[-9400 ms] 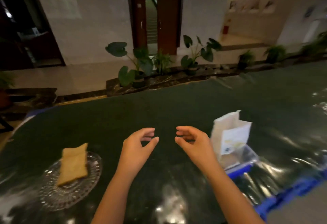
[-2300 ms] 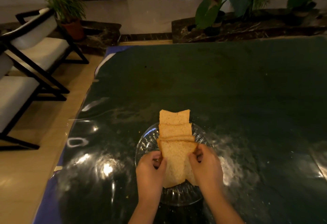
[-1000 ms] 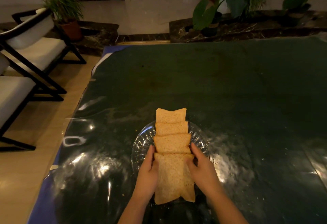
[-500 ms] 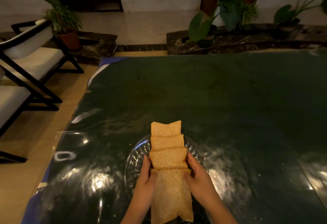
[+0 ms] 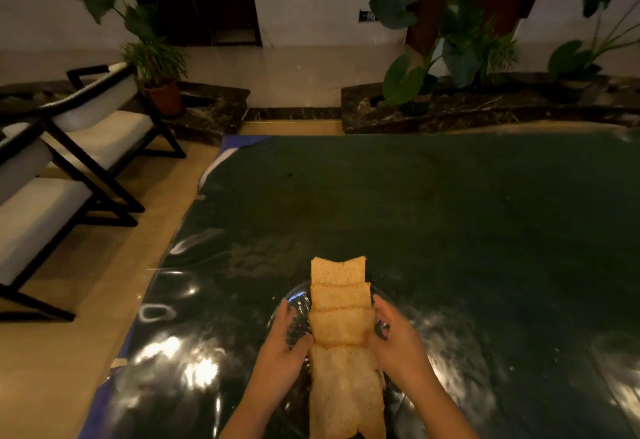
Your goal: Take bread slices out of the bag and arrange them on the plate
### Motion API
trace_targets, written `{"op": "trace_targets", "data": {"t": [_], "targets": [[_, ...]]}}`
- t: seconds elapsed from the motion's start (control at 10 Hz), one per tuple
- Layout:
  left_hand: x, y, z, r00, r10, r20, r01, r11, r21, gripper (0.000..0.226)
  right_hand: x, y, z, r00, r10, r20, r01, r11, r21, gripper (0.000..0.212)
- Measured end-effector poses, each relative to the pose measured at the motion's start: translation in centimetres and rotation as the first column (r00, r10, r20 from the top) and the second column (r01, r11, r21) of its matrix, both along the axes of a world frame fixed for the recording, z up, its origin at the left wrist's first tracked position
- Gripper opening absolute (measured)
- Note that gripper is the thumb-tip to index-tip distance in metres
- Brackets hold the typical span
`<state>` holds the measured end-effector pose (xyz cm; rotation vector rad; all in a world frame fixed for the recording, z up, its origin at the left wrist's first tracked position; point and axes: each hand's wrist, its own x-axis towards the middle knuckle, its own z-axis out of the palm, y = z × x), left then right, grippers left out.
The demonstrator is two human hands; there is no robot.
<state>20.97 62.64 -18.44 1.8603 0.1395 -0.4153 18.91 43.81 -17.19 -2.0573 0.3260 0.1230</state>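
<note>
Over the glass plate [image 5: 297,296], the left hand [image 5: 282,345] and right hand [image 5: 393,338] flank an overlapping row of bread slices [image 5: 341,324], fingers loosely spread, gripping nothing; whether they touch the third slice is unclear. The nearest slice (cut off below) hides the plate's near rim. Beyond the plate stretches the dark table [image 5: 450,217]; chairs [image 5: 69,147] stand well left.

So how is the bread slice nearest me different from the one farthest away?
The nearest slice shows almost its whole face; the farthest slice shows only a short strip, the next slice overlapping it. The nearest looks paler, the farthest more golden. The nearest lies between both hands; the farthest is untouched. Both belong to one overlapping row.
</note>
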Motion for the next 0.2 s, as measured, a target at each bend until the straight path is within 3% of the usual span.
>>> {"op": "trace_targets", "data": {"t": [0.1,0.2], "targets": [[1.1,2.4,4.1,0.995,0.068,0.076,-0.074,0.995,0.066,0.059,2.1,1.5,4.2,0.997,0.063,0.053,-0.050,0.975,-0.217,0.052],[1.7,4.1,6.6,0.987,0.082,0.135,-0.096,0.990,0.104,0.049,3.1,3.2,7.3,0.991,0.125,0.043,-0.112,0.968,-0.224,0.049]]}}
